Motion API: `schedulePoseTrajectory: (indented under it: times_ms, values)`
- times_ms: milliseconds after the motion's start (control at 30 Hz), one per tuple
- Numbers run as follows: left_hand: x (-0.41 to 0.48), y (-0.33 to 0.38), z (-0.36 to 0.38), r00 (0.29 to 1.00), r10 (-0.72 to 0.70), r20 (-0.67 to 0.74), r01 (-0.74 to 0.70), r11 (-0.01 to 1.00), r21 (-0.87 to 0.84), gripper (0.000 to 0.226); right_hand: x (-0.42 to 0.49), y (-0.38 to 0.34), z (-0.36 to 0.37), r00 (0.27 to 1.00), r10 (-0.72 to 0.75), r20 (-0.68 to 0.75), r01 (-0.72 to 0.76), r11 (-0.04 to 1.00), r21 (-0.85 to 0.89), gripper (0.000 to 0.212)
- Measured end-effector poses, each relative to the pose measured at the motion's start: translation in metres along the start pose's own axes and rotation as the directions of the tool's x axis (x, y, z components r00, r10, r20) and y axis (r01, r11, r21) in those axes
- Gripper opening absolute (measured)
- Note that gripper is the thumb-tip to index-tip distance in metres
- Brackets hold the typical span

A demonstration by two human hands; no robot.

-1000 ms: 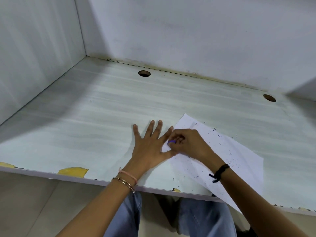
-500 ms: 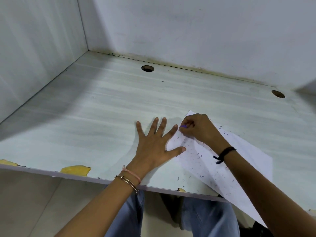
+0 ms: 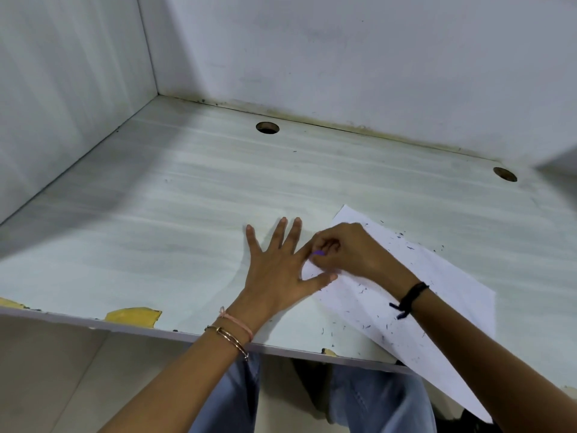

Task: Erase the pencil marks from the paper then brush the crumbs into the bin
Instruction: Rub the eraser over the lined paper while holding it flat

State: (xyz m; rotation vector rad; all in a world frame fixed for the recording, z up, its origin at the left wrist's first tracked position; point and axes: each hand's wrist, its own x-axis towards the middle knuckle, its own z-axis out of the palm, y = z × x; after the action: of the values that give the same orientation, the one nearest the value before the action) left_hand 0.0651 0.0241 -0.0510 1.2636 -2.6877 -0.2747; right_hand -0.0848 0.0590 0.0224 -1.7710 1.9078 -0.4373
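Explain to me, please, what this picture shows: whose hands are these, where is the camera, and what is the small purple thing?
There is no machine here. A person works with two bare hands, and the camera is worn on the person's head, looking forward and down. That is why both arms come in from the bottom edge.

The left hand lies flat with spread fingers, partly on the desk and partly on the edge of the white paper, seemingly to hold the sheet in place. The right hand pinches a small purple eraser against the paper. The dark specks scattered over the sheet look like eraser crumbs. The paper's near corner hangs over the desk's front edge. No bin is visible in this view.
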Motion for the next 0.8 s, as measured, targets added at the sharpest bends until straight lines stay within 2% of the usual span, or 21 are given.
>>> schedulePoseTrajectory:
  times_ms: [100, 133, 167, 267, 300, 400, 433, 467, 567, 600, 733, 800]
  values:
    - [0.000, -0.001, 0.000, 1.000, -0.010, 0.014, 0.010, 1.000, -0.019, 0.082, 0.018, 0.018, -0.019, 0.969, 0.097, -0.228, -0.105, 0.994, -0.026, 0.004]
    - [0.000, -0.001, -0.001, 1.000, -0.010, 0.013, 0.010, 1.000, -0.022, 0.082, 0.019, 0.018, -0.020, 0.964, 0.098, -0.246, -0.110, 0.993, -0.033, 0.004]
    - [0.000, 0.000, -0.001, 1.000, -0.009, 0.011, 0.009, 1.000, -0.023, 0.082, 0.017, 0.015, -0.016, 0.973, 0.073, -0.218, -0.084, 0.995, -0.044, 0.003]
    - [-0.001, 0.000, 0.000, 1.000, 0.000, -0.007, 0.000, 1.000, -0.003, 0.081, 0.001, 0.000, 0.001, 1.000, -0.013, -0.004, 0.013, 0.999, -0.041, 0.005]
    - [-0.001, 0.000, 0.000, 1.000, 0.000, -0.005, 0.000, 1.000, 0.001, 0.081, 0.002, 0.004, -0.002, 1.000, -0.010, -0.002, 0.010, 0.999, -0.040, 0.005]
    - [0.000, -0.001, 0.001, 1.000, -0.012, 0.007, 0.012, 1.000, -0.007, 0.083, 0.018, 0.020, -0.021, 0.977, 0.050, -0.208, -0.060, 0.997, -0.045, 0.003]
    - [0.000, -0.001, 0.001, 1.000, -0.013, 0.010, 0.013, 1.000, -0.011, 0.084, 0.021, 0.021, -0.022, 0.972, 0.049, -0.231, -0.063, 0.996, -0.055, 0.002]
    - [0.000, -0.001, 0.000, 1.000, -0.010, 0.011, 0.010, 1.000, -0.012, 0.084, 0.019, 0.017, -0.018, 0.978, 0.027, -0.206, -0.044, 0.996, -0.077, 0.002]
    - [0.000, -0.001, 0.000, 1.000, 0.005, -0.002, -0.005, 1.000, 0.007, 0.084, 0.001, 0.000, 0.002, 0.998, -0.064, 0.014, 0.065, 0.995, -0.075, 0.004]
    - [-0.001, -0.001, 0.000, 1.000, 0.006, -0.003, -0.006, 1.000, 0.010, 0.084, 0.000, 0.002, 0.002, 0.997, -0.071, 0.035, 0.073, 0.996, -0.055, 0.004]
    - [0.000, -0.001, 0.001, 1.000, -0.011, 0.015, 0.011, 1.000, -0.003, 0.083, 0.022, 0.035, -0.024, 0.966, 0.099, -0.238, -0.092, 0.995, 0.040, 0.003]
    - [0.000, -0.001, 0.001, 1.000, -0.007, 0.015, 0.007, 1.000, -0.010, 0.083, 0.026, 0.044, -0.024, 0.951, 0.146, -0.273, -0.130, 0.988, 0.079, 0.005]
